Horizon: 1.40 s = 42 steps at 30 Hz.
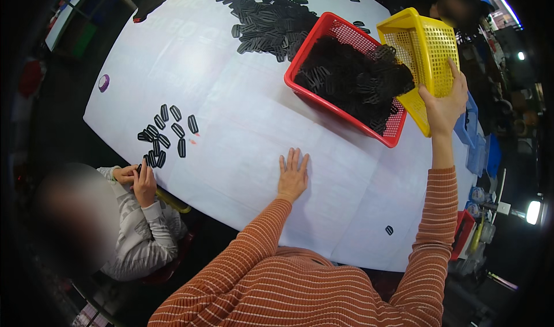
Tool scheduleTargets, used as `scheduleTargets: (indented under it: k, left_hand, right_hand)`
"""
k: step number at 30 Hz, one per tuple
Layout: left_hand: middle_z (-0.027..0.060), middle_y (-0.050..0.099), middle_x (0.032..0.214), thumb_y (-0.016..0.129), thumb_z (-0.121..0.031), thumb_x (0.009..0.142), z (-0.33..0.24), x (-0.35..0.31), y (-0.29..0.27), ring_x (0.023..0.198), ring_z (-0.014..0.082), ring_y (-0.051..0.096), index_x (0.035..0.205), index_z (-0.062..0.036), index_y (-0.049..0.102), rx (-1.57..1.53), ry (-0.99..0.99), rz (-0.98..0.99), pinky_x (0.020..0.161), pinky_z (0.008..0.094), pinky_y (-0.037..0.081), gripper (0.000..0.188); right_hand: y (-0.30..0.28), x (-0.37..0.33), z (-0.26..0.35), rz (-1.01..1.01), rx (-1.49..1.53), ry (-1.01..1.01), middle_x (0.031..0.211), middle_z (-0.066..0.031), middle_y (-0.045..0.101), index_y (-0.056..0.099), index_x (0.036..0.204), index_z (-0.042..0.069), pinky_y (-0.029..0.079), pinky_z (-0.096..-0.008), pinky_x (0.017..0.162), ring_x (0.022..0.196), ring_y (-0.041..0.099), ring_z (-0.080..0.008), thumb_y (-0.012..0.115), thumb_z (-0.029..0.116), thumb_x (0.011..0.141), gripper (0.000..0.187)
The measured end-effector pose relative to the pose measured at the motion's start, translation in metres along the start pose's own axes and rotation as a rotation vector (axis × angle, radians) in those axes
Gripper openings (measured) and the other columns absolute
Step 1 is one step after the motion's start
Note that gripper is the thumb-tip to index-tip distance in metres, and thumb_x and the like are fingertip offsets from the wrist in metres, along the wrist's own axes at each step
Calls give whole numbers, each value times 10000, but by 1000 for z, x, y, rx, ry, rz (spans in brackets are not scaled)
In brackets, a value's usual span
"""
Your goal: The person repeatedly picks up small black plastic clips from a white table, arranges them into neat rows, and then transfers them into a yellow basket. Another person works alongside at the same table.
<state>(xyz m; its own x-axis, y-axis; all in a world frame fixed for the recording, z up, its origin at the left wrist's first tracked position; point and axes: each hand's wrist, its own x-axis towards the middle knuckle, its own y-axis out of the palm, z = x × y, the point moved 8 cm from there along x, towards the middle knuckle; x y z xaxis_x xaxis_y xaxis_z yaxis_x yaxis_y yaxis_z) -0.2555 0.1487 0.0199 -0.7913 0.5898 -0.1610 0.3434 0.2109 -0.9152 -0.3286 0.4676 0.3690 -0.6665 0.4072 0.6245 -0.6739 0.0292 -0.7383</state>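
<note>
My right hand (447, 105) grips the side of a yellow perforated plastic basket (441, 56). That basket is tipped on its side at the right end of a red basket (346, 109). A heap of small black slotted oval pieces (346, 76) fills much of the red basket and reaches the yellow one's mouth. What these pieces are I cannot tell. Flat on the white tabletop (231, 171), with fingers spread, lies my left hand (293, 176), holding nothing. The inside of the yellow basket is partly hidden.
A large pile of black pieces (268, 24) lies at the far side. At the left, a seated person's hands (138, 180) handle a piece beside several loose ones (164, 134). A single piece (389, 230) lies near right; a purple round object (104, 83) sits far left.
</note>
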Motion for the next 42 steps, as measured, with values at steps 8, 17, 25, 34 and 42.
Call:
scheduleTargets:
  k: [8, 17, 25, 34, 42]
  left_hand:
    - [150, 195, 1599, 472, -252, 975, -2, 1, 3, 1506, 304, 96, 1519, -161, 326, 19, 6, 10, 1207, 551, 71, 570]
    - [137, 274, 1569, 534, -220, 932, 7, 1, -9, 1492, 305, 163, 1443, -155, 429, -8, 5, -135, 1202, 549, 94, 526]
    - [125, 496, 1426, 564, -66, 867, 33, 9, -18, 1356, 307, 412, 1319, -108, 562, -208, 156, -237, 1145, 455, 286, 453]
    - [210, 449, 1429, 548, -39, 873, 71, -57, -33, 1340, 374, 401, 1381, -3, 449, 80, -223, -189, 1117, 445, 336, 520]
    - [247, 318, 1516, 575, -79, 871, 52, -86, -2, 1411, 430, 287, 1437, -1, 375, 128, -247, -181, 1149, 480, 279, 605]
  right_hand:
    - [-26, -25, 48, 36, -154, -282, 1425, -150, 391, 463, 1406, 273, 257, -494, 1067, 1292, 383, -346, 828, 181, 580, 908]
    - [-128, -194, -89, 79, 1098, 736, 1385, -131, 469, 322, 1466, 59, 372, -383, 1088, 1277, 467, -267, 636, 109, 809, 730]
    - [-70, -522, -134, 168, 1331, 1579, 1250, -117, 620, 517, 1338, -9, 507, -375, 936, 1094, 617, -202, 540, 288, 996, 453]
    - [-119, -567, -260, 394, -75, 1113, 1178, -115, 538, 555, 1335, 112, 522, -440, 808, 1000, 618, -320, 660, 215, 915, 445]
    - [-64, -536, -348, 647, 414, 1241, 822, -76, 699, 669, 957, 34, 522, -338, 635, 690, 679, -187, 747, 102, 814, 177]
